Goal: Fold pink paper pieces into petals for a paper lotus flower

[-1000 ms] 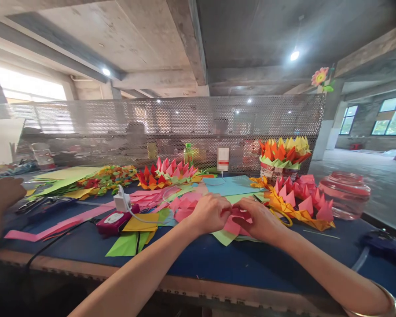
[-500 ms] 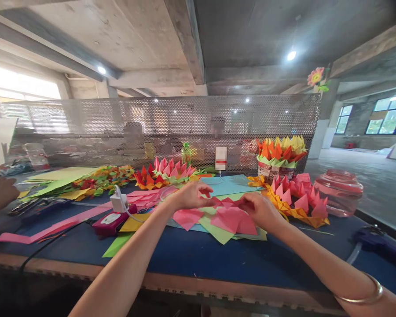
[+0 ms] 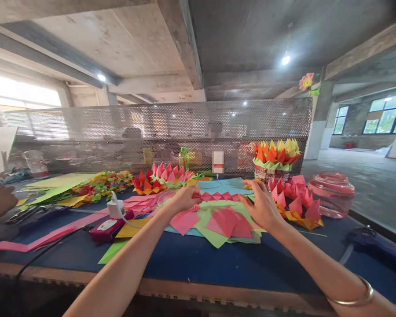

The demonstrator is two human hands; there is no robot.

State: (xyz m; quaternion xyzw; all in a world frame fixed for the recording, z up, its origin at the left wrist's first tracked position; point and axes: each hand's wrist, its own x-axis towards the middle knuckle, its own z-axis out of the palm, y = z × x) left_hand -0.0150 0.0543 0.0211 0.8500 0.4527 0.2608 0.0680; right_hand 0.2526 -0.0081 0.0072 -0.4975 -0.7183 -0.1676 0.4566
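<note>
A pink paper strip with a zigzag top edge [image 3: 221, 197] stretches between my hands over the loose sheets. My left hand [image 3: 186, 199] is closed on its left end. My right hand [image 3: 264, 206] is by the strip's right end, thumb and fingers apart; whether a fingertip touches the paper I cannot tell. Below the strip lie pink paper squares [image 3: 226, 222] on a green sheet [image 3: 211, 237]. Behind it is a light blue sheet [image 3: 229, 185]. A pink and orange folded-paper flower [image 3: 295, 204] stands just right of my right hand.
Left of my forearm are a purple power socket [image 3: 105, 231] with a white charger [image 3: 115, 207] and pink strips [image 3: 49, 233]. A pink jar [image 3: 331, 193] stands at the right. A phone [image 3: 218, 162] leans at the perforated screen [image 3: 171, 127]. Another person's hand [image 3: 0, 202] is far left.
My hands have moved apart, the right one opening its fingers. The zigzag strip now shows stretched out between them. The view has shifted slightly.
</note>
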